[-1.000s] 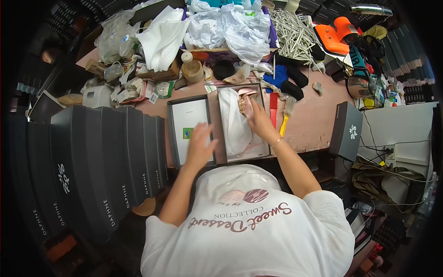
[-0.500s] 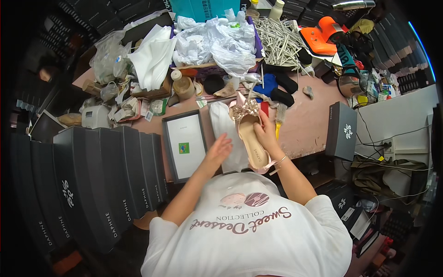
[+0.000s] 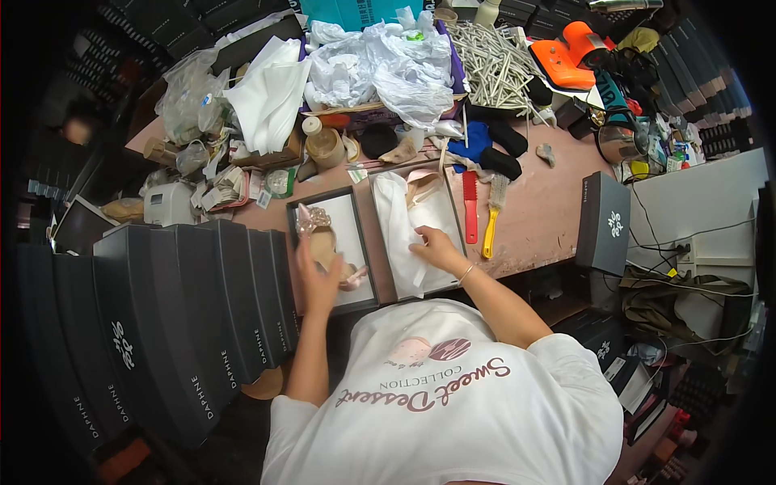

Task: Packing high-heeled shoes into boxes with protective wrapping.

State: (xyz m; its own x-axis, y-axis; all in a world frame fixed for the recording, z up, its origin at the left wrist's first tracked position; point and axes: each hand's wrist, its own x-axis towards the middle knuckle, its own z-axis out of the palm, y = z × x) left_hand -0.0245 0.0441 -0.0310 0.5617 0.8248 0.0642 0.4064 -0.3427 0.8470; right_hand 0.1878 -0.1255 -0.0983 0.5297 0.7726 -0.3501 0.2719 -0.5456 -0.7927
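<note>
At your far left a row of dark shoe boxes (image 3: 162, 315) stands on edge beside the pink table (image 3: 550, 210), and just right of it your left hand (image 3: 318, 279) is closed around a pink embellished shoe (image 3: 322, 242), holding it over the open box lid (image 3: 343, 246). Next right, your right hand (image 3: 436, 246) lies flat with fingers loosely spread on the white tissue paper (image 3: 404, 234) lining the open shoe box (image 3: 420, 230), gripping nothing. Beyond lie a red comb (image 3: 470, 206) and a yellow-handled brush (image 3: 493, 214).
</note>
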